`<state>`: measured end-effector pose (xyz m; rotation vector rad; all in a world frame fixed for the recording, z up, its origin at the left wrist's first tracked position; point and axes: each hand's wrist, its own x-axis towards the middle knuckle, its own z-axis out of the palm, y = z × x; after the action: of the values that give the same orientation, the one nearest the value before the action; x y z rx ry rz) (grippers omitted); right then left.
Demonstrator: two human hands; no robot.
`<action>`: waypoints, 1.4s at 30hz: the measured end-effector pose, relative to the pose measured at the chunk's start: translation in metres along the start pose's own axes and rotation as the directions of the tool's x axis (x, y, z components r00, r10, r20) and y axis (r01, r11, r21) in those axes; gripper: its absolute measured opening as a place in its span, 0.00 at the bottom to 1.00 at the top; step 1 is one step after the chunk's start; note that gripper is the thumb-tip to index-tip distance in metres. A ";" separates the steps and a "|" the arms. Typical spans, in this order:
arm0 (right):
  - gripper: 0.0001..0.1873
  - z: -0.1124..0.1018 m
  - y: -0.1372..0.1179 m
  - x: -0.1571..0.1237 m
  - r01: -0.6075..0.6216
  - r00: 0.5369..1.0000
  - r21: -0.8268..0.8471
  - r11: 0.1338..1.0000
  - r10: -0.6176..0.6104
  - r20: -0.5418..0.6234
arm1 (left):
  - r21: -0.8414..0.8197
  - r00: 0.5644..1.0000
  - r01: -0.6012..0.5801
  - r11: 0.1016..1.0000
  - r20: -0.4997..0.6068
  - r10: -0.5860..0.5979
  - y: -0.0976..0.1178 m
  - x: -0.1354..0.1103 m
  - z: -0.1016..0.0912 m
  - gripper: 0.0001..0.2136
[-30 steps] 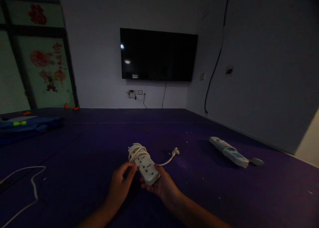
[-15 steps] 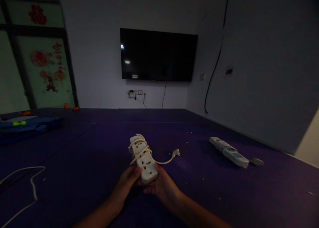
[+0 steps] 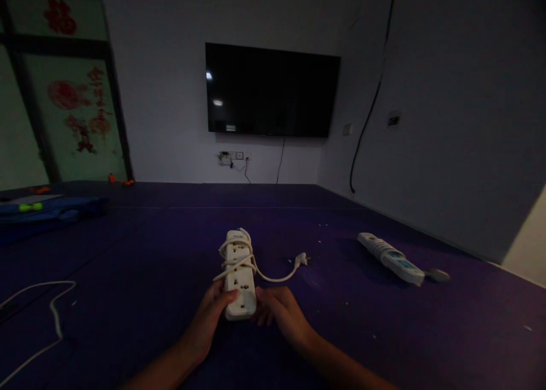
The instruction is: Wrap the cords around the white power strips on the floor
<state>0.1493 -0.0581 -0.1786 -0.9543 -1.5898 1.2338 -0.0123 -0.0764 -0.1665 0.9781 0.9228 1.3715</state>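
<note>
My left hand (image 3: 210,316) grips the near left end of a white power strip (image 3: 241,302), its thumb lying on top. Several turns of the strip's pale cord (image 3: 239,263) wrap around its far half. From there the loose end curves right to a plug (image 3: 301,259) lying on the purple floor. Close to the strip's near right edge is my right hand (image 3: 281,313), thumb pointing at the edge and fingers bent below, apart from the thumb. Whether its fingertips touch the strip is hard to make out.
A second power strip (image 3: 390,258), wound with its cord, lies to the right. A thin white cable (image 3: 55,310) loops at the left. Blue cloth (image 3: 72,208) lies at the far left. Beyond, a television (image 3: 273,91) hangs on the wall above sockets (image 3: 239,156).
The power strip has turned straighter, its near end shifting left. My right hand has loosened from its side, while my left hand still holds it.
</note>
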 end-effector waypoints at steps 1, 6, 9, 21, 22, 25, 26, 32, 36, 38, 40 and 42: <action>0.32 -0.004 -0.001 0.000 0.045 0.997 -0.095 0.994 -0.050 -0.060 | -0.006 1.000 -0.001 1.000 0.005 0.001 0.000 0.000 0.000 0.21; 0.20 -0.019 -0.006 0.004 0.167 0.927 -0.511 0.843 -0.311 -0.211 | 0.002 1.000 -0.003 1.000 0.014 0.003 -0.001 0.000 0.000 0.22; 0.15 -0.024 -0.002 0.008 0.173 0.896 -0.551 0.816 -0.363 -0.257 | 0.035 1.000 0.008 0.999 0.004 -0.008 -0.001 -0.003 0.001 0.21; 0.20 -0.025 0.023 0.023 0.333 0.902 -0.338 0.880 -0.401 -0.157 | 0.190 0.997 -0.022 0.981 0.081 0.007 0.004 -0.013 0.004 0.22; 0.19 -0.025 0.022 0.022 0.342 0.900 -0.351 0.872 -0.412 -0.145 | 0.202 0.997 -0.028 0.979 0.076 0.013 0.003 -0.013 0.004 0.22; 0.14 -0.027 0.016 0.021 0.349 0.896 -0.434 0.831 -0.432 -0.106 | 0.199 0.997 -0.047 0.979 0.065 0.035 0.002 -0.012 0.004 0.21; 0.11 -0.027 0.014 0.021 0.349 0.896 -0.465 0.814 -0.435 -0.091 | 0.191 0.997 -0.049 0.980 0.066 0.037 0.002 -0.011 0.004 0.21; 0.09 -0.031 0.002 0.018 0.324 0.875 -0.575 0.751 -0.469 -0.120 | 0.081 0.998 0.033 0.996 0.044 -0.037 0.000 -0.010 0.003 0.19; 0.13 -0.037 -0.005 0.014 0.230 0.804 -0.648 0.726 -0.517 -0.294 | -0.027 0.991 0.130 0.991 0.023 -0.129 0.000 -0.011 0.004 0.19; 0.16 -0.043 -0.010 0.014 0.179 0.754 -0.660 0.730 -0.532 -0.385 | -0.049 0.989 0.149 0.988 0.017 -0.149 0.000 -0.011 0.004 0.19; 0.18 -0.051 -0.013 0.017 0.131 0.722 -0.666 0.734 -0.531 -0.444 | -0.053 0.987 0.158 0.986 0.032 -0.157 0.000 -0.011 0.003 0.19; 0.19 -0.060 -0.014 0.020 0.095 0.708 -0.664 0.742 -0.519 -0.479 | -0.048 0.984 0.168 0.985 0.071 -0.165 0.000 -0.012 0.001 0.18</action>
<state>0.1992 -0.0240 -0.1545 -1.2401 -1.4814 0.0555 -0.0110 -0.0881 -0.1667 0.8803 0.8924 1.2096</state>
